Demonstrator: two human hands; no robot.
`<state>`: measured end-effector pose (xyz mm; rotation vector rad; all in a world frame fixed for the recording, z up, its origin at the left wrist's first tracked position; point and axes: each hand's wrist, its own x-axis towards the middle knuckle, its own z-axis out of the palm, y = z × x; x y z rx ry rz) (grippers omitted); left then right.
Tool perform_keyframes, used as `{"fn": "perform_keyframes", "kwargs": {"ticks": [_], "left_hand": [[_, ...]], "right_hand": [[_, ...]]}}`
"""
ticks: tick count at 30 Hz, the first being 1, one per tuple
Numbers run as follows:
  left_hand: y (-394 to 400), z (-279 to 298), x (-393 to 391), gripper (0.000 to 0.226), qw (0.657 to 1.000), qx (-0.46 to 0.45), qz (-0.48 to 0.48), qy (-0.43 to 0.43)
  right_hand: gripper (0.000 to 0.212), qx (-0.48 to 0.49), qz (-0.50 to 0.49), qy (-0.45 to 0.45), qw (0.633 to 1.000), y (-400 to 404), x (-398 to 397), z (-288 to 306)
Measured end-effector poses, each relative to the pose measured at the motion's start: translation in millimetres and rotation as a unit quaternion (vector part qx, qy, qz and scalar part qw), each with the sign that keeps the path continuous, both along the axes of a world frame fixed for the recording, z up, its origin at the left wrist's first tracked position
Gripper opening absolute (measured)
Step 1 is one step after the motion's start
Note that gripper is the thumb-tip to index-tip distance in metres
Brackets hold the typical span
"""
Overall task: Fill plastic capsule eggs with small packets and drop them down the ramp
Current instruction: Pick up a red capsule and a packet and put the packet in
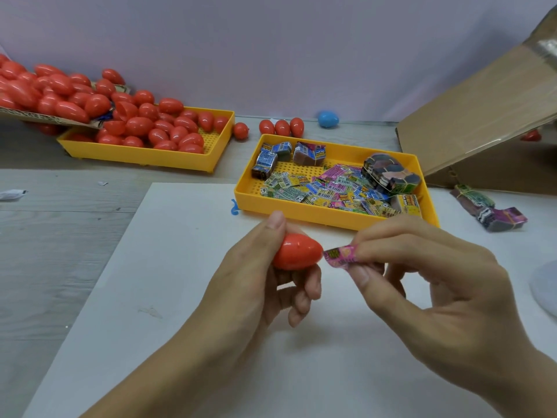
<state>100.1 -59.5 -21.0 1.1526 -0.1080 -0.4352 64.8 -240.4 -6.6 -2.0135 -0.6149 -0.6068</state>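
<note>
Packing workbench: yellow trays (334,215) of eggs (162,128) and packets (328,188).

A single wide-angle camera worn on the person's head looks forward and down across the worktop (75,236), close above the left hand (259,276) and right hand (428,282), which fill the lower middle of the view. The forearms enter from the bottom edge. Farther off, toward the top, the view reaches two yellow trays (331,211) and the pale wall (271,49) behind them. A cardboard ramp (470,116) slants in at the right edge. Straight lines bow near the borders. There is no second view.
</note>
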Motion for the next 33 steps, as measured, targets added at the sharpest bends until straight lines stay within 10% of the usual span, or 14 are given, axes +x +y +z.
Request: {"fn": "perform_keyframes", "kwargs": {"ticks": [33], "left_hand": [[0.5,-1.7,-13.3,0.032,0.984,0.101,0.106,-0.097]], "right_hand": [[0.004,-0.086,-0.013,0.03,0.996,1.0,-0.4,-3.7]]}}
